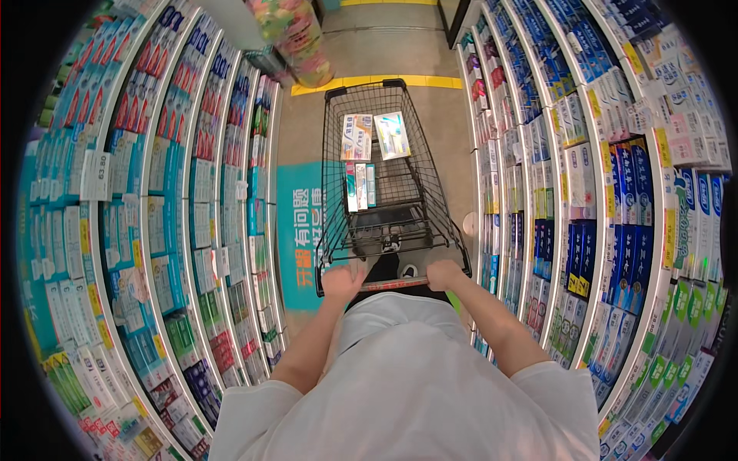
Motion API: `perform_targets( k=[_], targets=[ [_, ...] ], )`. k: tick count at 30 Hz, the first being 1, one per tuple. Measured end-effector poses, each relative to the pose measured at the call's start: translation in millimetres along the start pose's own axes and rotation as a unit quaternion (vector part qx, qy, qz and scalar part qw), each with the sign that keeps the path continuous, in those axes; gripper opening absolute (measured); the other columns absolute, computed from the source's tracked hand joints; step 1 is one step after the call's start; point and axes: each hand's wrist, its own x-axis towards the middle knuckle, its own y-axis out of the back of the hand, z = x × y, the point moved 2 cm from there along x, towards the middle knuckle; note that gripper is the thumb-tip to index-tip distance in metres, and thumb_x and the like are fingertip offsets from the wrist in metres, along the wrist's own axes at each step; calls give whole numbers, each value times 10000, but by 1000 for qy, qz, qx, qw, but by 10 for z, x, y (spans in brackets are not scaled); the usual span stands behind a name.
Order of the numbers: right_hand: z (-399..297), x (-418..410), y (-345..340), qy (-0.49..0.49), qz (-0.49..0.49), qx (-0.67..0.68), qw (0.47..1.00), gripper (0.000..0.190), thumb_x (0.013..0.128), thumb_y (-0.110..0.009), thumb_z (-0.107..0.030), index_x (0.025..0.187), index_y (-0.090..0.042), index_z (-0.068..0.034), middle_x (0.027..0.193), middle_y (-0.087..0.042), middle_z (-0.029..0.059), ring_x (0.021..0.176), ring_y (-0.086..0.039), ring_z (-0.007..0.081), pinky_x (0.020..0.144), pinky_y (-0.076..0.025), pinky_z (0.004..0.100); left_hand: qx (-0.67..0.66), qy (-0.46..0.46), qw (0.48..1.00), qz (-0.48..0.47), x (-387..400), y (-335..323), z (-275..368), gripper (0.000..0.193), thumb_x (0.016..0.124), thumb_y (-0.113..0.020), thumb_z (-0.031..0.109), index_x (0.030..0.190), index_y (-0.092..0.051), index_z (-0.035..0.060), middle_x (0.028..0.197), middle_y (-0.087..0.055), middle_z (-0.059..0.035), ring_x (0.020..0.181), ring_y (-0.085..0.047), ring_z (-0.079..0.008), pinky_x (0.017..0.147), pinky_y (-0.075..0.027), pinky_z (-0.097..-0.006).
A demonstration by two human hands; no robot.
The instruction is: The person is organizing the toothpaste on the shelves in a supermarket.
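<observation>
My left hand (342, 281) is closed around the left end of the handle of a black wire shopping cart (424, 190). On the right end of the same handle bar (398, 283), my right hand (444, 275) is closed too. Inside the basket, towards its far end, a white carton with coloured print (357, 137) lies beside another white and teal carton (392, 136). Nearer to me, several narrow boxes (361, 187) lie side by side along the cart's left part.
Shelves of boxed toothpaste (167, 213) line the left side of the aisle, and more shelves (576, 190) line the right. A teal floor sticker (300, 230) lies left of the cart. Yellow floor strips (426, 82) cross ahead, near a colourful column-shaped display (300, 46).
</observation>
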Motion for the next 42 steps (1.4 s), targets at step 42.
perform_targets(
  k=[42],
  targets=[
    [-320, 2277, -1634, -129, 174, 300, 929, 340, 851, -693, -313, 973, -768, -4, 985, -767, 237, 956, -739, 414, 852, -589, 471, 26, -3, 998, -59, -1800, -1004, -468, 346, 747, -662, 375, 649, -724, 49, 634, -674, -152, 587, -680, -344, 606, -548, -472]
  ],
)
